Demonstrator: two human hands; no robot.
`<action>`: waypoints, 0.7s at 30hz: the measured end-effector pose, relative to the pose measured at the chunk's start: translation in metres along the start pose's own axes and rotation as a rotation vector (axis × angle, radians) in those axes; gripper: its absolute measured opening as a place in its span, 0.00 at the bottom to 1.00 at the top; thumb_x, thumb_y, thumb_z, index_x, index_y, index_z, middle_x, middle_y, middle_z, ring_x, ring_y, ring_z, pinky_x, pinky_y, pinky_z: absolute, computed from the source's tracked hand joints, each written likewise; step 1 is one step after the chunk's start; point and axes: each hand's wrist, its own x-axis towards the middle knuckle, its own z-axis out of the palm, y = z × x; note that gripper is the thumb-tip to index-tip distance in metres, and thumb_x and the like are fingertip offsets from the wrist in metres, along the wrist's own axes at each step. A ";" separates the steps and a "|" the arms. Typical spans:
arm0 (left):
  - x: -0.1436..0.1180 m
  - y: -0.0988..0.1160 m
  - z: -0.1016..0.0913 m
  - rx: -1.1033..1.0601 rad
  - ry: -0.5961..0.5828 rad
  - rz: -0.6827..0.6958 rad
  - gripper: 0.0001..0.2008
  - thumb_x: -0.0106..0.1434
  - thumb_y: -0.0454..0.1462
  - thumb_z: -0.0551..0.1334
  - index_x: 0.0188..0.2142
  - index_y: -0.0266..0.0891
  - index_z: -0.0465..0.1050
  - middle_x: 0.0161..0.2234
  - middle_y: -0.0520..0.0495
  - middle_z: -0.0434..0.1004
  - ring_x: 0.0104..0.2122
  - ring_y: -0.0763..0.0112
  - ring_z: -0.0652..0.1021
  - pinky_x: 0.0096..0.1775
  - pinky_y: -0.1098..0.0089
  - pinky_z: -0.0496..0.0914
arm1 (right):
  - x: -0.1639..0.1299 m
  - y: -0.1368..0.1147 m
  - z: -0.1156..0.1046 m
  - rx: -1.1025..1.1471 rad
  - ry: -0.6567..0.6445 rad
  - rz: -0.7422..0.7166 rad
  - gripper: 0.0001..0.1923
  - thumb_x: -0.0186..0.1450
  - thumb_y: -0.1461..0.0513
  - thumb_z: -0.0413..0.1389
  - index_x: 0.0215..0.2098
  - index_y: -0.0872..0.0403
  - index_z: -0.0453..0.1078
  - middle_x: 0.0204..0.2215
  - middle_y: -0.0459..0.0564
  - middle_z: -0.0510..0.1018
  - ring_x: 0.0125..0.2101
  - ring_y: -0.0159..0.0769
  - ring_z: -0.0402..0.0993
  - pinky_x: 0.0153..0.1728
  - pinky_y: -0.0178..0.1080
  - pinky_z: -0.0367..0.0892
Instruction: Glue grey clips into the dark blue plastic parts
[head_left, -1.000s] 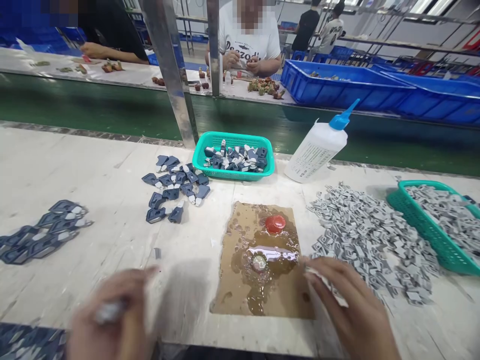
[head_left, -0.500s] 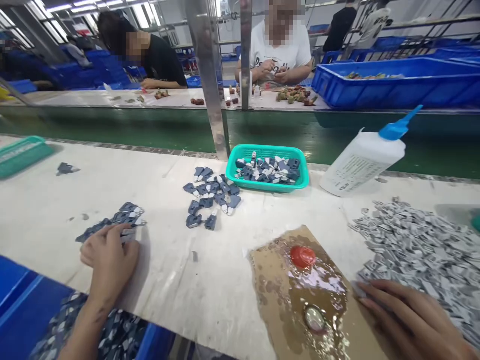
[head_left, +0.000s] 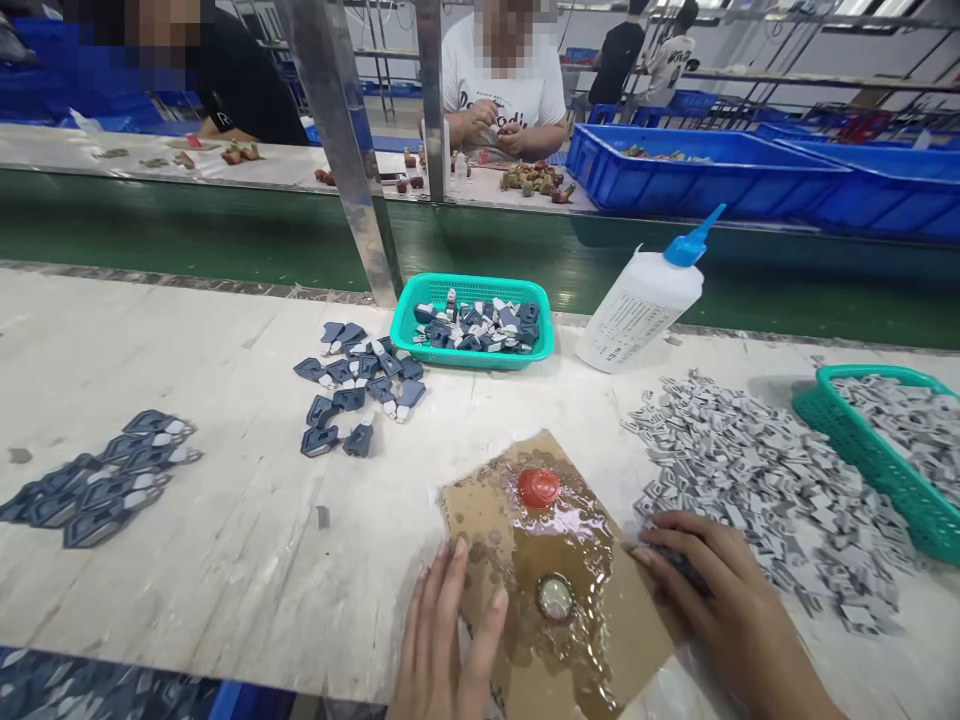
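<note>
A torn sheet of cardboard (head_left: 480, 500) lies in front of me, wet with shiny clear liquid. On it sit a red cap (head_left: 538, 488) and a small round clear disc (head_left: 556, 597). My left hand (head_left: 450, 635) rests at the cardboard's left edge, fingers stretched and holding nothing. At the right edge, my right hand (head_left: 727, 610) has its fingers curled round a small grey plastic piece (head_left: 679, 565), partly hidden by them. Beside that hand spreads a heap of small light-grey pieces (head_left: 757, 470). Dark blue-grey pieces with pale tips (head_left: 135, 465) lie in rows at the left.
A green basket (head_left: 471, 360) of dark and pale pieces stands at the back, with a loose cluster (head_left: 360, 375) beside it. A white bottle (head_left: 637, 305) with a blue nozzle leans nearby. Another green basket (head_left: 862, 470) is at right. Co-workers (head_left: 502, 90) sit beyond the metal post (head_left: 341, 150).
My left hand has left the rows of dark pieces and come right to the cardboard. The view has turned right, bringing the right-hand basket into sight. My right hand stays by the cardboard's right edge.
</note>
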 end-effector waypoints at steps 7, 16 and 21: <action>0.032 -0.018 -0.032 -0.013 -0.177 0.144 0.34 0.59 0.42 0.60 0.63 0.46 0.50 0.62 0.39 0.57 0.60 0.44 0.58 0.58 0.47 0.47 | 0.004 0.000 -0.004 0.019 0.027 -0.008 0.12 0.68 0.57 0.48 0.32 0.51 0.70 0.34 0.49 0.73 0.34 0.34 0.72 0.34 0.36 0.69; 0.059 -0.014 -0.056 0.299 -0.539 0.194 0.60 0.46 0.53 0.67 0.64 0.43 0.25 0.66 0.30 0.40 0.63 0.40 0.45 0.56 0.35 0.46 | 0.002 0.008 -0.014 -0.025 -0.104 -0.138 0.14 0.69 0.60 0.44 0.40 0.52 0.71 0.39 0.51 0.74 0.39 0.36 0.73 0.37 0.35 0.71; 0.025 -0.015 -0.026 0.424 -0.356 0.294 0.47 0.58 0.52 0.58 0.65 0.42 0.29 0.65 0.29 0.41 0.64 0.44 0.44 0.58 0.41 0.43 | 0.006 0.006 -0.018 -0.085 -0.074 -0.230 0.16 0.70 0.61 0.42 0.38 0.54 0.71 0.37 0.51 0.75 0.38 0.34 0.73 0.38 0.34 0.68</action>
